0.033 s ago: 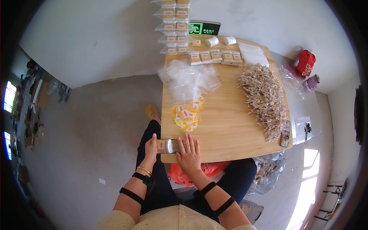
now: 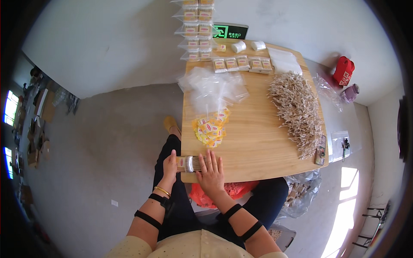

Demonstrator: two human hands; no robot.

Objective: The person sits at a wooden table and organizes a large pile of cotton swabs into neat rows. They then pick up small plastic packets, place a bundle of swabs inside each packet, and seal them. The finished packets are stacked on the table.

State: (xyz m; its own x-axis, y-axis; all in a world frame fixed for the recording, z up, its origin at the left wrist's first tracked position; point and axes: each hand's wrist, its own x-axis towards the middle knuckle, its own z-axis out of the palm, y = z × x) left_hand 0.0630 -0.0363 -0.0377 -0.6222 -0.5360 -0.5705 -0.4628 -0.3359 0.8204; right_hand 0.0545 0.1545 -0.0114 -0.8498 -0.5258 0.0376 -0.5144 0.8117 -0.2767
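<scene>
At the near left corner of the table lies a pack of cotton swabs [image 2: 189, 164], with white tips across its middle and a yellow card at its left part. My left hand [image 2: 169, 167] grips its left end, the thumb along the end and the other fingers mostly hidden. Flat over the right end of the swabs rests my right hand [image 2: 211, 172], fingers outstretched and slightly apart, covering that end. Just beyond the pack is a heap of small yellow-and-white cards [image 2: 209, 130]. Clear plastic bags [image 2: 211, 90] lie loosely behind the cards.
A big pile of loose cotton swabs [image 2: 297, 109] covers the table's right side, with a phone [image 2: 320, 150] at its near end. Packed swabs [image 2: 231, 64] line the back, beside stacked bagged packs [image 2: 198, 30]. A red plastic bag [image 2: 202, 195] hangs below the front edge.
</scene>
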